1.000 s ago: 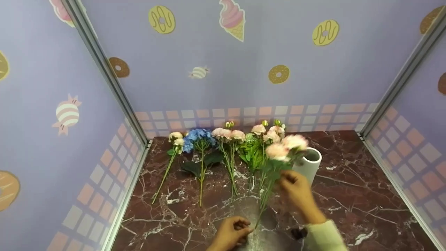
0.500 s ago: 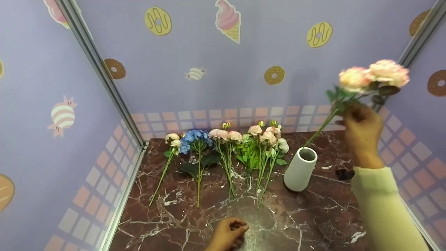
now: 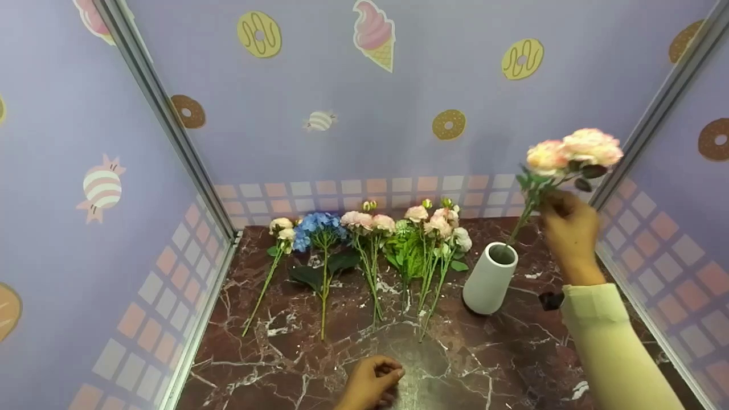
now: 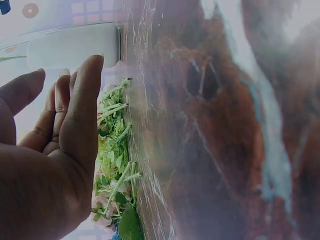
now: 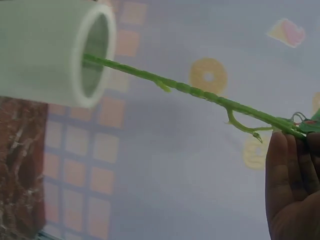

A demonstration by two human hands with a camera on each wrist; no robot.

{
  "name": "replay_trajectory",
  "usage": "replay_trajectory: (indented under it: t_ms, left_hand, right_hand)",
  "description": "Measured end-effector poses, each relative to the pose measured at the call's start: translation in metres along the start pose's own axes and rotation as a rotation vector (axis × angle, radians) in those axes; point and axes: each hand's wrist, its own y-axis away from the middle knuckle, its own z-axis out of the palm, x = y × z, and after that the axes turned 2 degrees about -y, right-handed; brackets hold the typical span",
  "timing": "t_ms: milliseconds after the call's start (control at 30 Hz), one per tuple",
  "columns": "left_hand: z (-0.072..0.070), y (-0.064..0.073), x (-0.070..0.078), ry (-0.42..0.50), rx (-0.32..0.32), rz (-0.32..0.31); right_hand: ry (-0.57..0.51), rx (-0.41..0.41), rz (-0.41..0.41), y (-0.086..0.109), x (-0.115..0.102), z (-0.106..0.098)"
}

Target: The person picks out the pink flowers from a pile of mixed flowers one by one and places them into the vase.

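Note:
My right hand [image 3: 572, 233] pinches the stem of a pink peony spray [image 3: 589, 147] just below its leaves. In the right wrist view the green stem [image 5: 190, 90] slants into the mouth of the white vase [image 5: 50, 50], its lower end hidden inside. The vase [image 3: 491, 279] stands upright on the table. My left hand [image 3: 373, 380] rests low near the front of the table, fingers loosely curled with nothing between them. In the left wrist view its thumb and fingers [image 4: 85, 95] are apart.
Left of the vase several flower stems lie in a row: cream roses [image 3: 283, 232], a blue hydrangea [image 3: 322, 228], pink blooms [image 3: 367, 221], green foliage [image 3: 407, 250] and a white flower [image 3: 461, 239]. Patterned walls enclose the marble-look table [image 3: 273, 376].
My right hand carried the peony spray up and right from beside the vase, then lowered it, bringing the stem into the vase mouth. My left hand stayed nearly still.

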Motion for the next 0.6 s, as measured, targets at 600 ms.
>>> replay_trajectory:
  t_ms: [600]
  left_hand:
    - [-0.001, 0.001, -0.003, 0.025, 0.038, 0.053]
  right_hand:
    - [0.197, -0.092, 0.092, 0.026, 0.05, 0.019]
